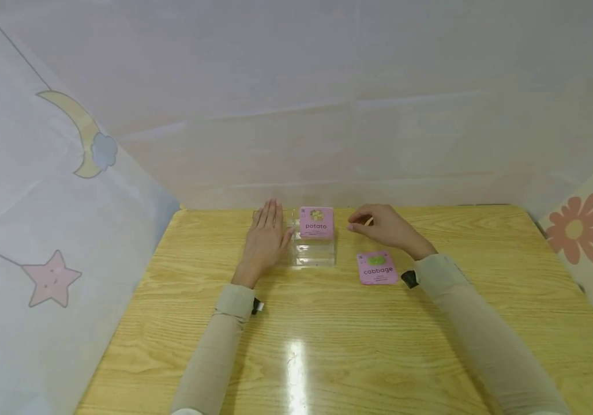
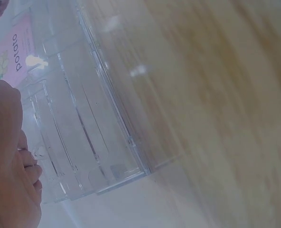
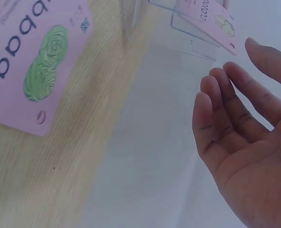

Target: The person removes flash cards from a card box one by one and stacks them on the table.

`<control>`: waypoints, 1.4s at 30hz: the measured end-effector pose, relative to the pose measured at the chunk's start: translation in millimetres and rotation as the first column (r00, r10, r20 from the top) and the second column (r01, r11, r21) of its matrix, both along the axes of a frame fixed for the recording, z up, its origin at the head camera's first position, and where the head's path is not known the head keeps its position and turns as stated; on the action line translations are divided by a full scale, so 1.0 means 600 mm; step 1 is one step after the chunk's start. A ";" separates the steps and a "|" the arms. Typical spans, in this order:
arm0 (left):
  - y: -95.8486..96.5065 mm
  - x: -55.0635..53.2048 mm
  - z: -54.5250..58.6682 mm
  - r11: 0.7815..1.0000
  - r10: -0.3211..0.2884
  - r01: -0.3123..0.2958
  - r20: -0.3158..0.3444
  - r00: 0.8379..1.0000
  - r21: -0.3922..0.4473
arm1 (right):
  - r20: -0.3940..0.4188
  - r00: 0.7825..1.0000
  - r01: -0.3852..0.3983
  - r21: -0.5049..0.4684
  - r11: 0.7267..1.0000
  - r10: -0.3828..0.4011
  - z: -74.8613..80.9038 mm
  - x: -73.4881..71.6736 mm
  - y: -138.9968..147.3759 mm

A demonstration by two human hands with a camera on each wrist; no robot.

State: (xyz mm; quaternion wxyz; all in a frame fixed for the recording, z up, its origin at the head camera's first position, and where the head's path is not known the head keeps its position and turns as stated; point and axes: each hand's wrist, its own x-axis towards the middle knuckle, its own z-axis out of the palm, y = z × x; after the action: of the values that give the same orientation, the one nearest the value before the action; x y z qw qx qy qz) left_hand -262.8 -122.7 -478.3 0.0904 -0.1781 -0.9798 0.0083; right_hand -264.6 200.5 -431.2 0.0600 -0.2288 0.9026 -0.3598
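A clear plastic tiered stand [image 1: 314,255] sits near the table's back edge. In its upper back part, on the right side, leans a pink card printed "potato" [image 1: 316,222]. My left hand [image 1: 264,241] lies over the stand's left part with its fingers straight, pointing away from me. To the right of the stand hovers my right hand [image 1: 387,226], fingers loosely bent and nothing between them. Below that hand, a pink "cabbage" card [image 1: 376,268] lies face up on the table. The left wrist view shows the stand's stepped slots close up.
The wood-grain table [image 1: 327,323] ends at a pale cloth wall [image 1: 276,138] just behind the stand. Hanging cloth with a moon [image 1: 83,129] and a star [image 1: 51,279] borders the left side. Another cloth with a flower [image 1: 579,229] hangs at the right.
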 end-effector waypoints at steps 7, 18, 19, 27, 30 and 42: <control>-0.001 -0.001 -0.003 1.000 0.000 0.000 -0.002 1.000 0.002 | -0.049 0.999 0.004 -0.027 1.000 -0.005 0.018 0.006 -0.016; -0.001 0.001 0.000 1.000 0.003 -0.003 -0.010 1.000 0.010 | -0.097 0.995 0.004 -0.055 0.998 -0.009 0.026 0.012 -0.035; -0.001 0.001 0.000 1.000 0.002 -0.002 -0.010 1.000 0.009 | -0.099 0.995 0.003 -0.053 0.999 -0.008 0.027 0.013 -0.037; -0.001 0.001 -0.001 1.000 -0.003 0.003 -0.021 1.000 0.003 | -0.128 0.992 0.001 0.012 1.000 0.000 0.035 0.018 -0.051; -0.001 0.001 -0.002 1.000 -0.007 0.007 -0.026 1.000 -0.003 | -0.129 0.992 -0.002 0.022 1.000 0.005 0.036 0.017 -0.055; -0.003 0.000 -0.002 1.000 0.009 -0.009 -0.004 1.000 -0.010 | -0.201 0.979 -0.023 0.090 0.996 0.041 0.043 0.018 -0.085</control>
State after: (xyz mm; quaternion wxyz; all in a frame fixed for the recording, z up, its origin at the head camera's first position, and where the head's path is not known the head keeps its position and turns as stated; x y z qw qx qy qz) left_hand -262.8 -124.2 -479.5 0.0912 -0.1742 -0.9804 0.0140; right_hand -253.6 149.6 -405.3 -0.0166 -0.2759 0.9151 -0.2936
